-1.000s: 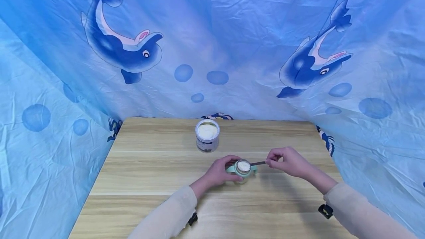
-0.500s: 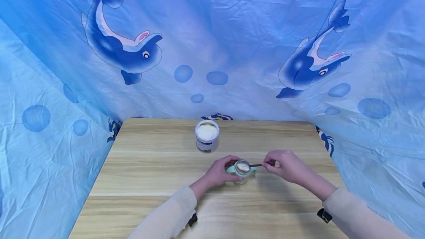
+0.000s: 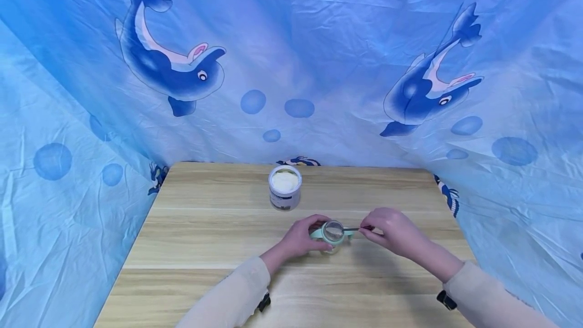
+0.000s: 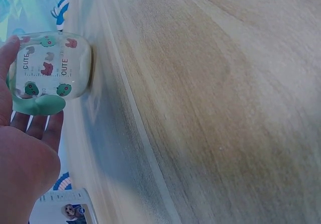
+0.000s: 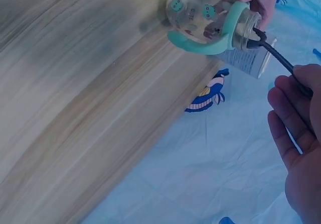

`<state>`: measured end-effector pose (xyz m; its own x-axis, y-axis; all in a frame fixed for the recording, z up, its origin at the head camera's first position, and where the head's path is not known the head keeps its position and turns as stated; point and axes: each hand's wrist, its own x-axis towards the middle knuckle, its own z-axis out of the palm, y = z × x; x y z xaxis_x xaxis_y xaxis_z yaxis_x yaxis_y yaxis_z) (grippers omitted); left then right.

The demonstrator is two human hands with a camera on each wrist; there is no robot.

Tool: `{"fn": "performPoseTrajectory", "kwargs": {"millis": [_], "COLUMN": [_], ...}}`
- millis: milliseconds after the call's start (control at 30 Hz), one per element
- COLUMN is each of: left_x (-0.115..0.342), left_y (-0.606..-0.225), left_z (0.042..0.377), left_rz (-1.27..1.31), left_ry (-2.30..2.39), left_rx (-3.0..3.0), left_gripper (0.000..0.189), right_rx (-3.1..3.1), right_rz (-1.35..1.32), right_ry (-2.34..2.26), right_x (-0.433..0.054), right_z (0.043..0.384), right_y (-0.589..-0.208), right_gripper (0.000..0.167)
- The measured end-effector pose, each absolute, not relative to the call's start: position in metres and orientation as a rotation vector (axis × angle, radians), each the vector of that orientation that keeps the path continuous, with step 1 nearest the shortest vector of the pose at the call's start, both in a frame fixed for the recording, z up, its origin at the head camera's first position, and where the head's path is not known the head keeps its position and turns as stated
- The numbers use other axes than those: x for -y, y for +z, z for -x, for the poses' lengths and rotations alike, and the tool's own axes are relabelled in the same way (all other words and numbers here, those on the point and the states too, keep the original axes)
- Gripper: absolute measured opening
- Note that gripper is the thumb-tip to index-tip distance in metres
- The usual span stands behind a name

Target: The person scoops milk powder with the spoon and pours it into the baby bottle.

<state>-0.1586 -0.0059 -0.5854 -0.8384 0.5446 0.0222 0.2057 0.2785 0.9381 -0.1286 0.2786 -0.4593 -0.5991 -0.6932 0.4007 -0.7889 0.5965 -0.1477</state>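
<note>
A clear feeding bottle [image 4: 52,66] with mint-green handles and printed cartoon figures stands upright on the wooden table. My left hand [image 3: 300,237] grips it around the side, fingers behind and thumb in front. Between thumb and fingers, my right hand [image 3: 393,232] pinches the handle end of a dark metal spoon [image 5: 280,58]. The spoon's bowl is tilted at the open neck of the bottle; in the head view little or no white powder shows on it. Behind the bottle is an open can [image 3: 284,201] of pale powder, which neither hand touches.
The wooden table [image 3: 205,237] ends at a blue curtain [image 3: 319,65] printed with dolphins, which hangs behind and at both sides. In the right wrist view the can stands just beyond the bottle.
The white powder heaped on the spoon a second ago has gone from it. My right hand has shifted slightly left and turned the spoon. My left hand stays on the bottle.
</note>
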Motion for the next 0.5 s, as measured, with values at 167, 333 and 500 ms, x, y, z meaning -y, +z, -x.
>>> {"fn": "performPoseTrajectory", "kwargs": {"millis": [167, 333, 500], "left_x": [0.0059, 0.0058, 0.0055], "left_y": [-0.5883, -0.5902, -0.5895], "left_z": [0.1600, 0.1606, 0.1605], "left_rz": [-0.715, -0.722, -0.712], "left_ry": [1.589, 1.603, 1.600], "left_rx": [-2.254, -2.239, -2.233], "left_gripper": [0.067, 0.066, 0.066], "right_rx": [2.401, 2.329, 2.294], "right_rz": [-1.260, -1.293, -1.304], "right_ry": [0.406, 0.397, 0.417], "right_x": [-0.2792, -0.2793, -0.2813], "right_z": [0.1272, 0.1255, 0.1251], "right_y": [-0.4618, -0.4622, -0.4633], "right_gripper": [0.055, 0.052, 0.050]}}
